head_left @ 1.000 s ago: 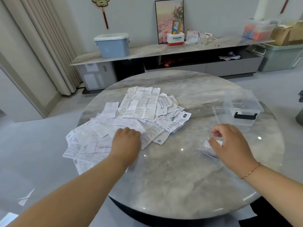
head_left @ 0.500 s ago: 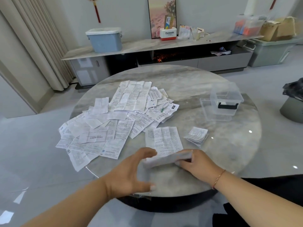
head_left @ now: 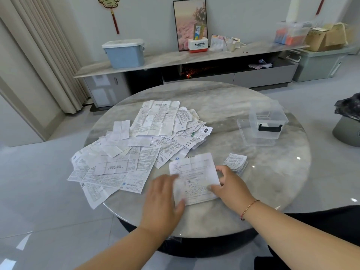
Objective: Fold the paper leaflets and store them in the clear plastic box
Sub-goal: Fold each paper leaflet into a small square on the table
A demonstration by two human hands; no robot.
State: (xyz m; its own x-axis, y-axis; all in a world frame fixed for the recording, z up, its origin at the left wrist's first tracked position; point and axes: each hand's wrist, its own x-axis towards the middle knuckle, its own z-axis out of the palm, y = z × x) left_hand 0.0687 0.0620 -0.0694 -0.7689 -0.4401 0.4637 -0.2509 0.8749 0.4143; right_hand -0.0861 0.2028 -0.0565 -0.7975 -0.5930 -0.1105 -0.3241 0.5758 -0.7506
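Here, leaflet flat between both hands.

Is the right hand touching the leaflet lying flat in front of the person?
Touching. The head view shows the right hand with its fingertips resting on the right edge of the flat leaflet.

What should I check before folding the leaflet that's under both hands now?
1. Leaflet flat on the table: ok.
2. Left hand on its left edge: ok, though blurred.
3. Right hand on its right edge: ok.
4. Leaflet free of the loose pile: ok, only its far corner is near.
5. Folded stack beside the right hand, out of the way: ok.
6. Clear plastic box open: ok, it sits on its lid.
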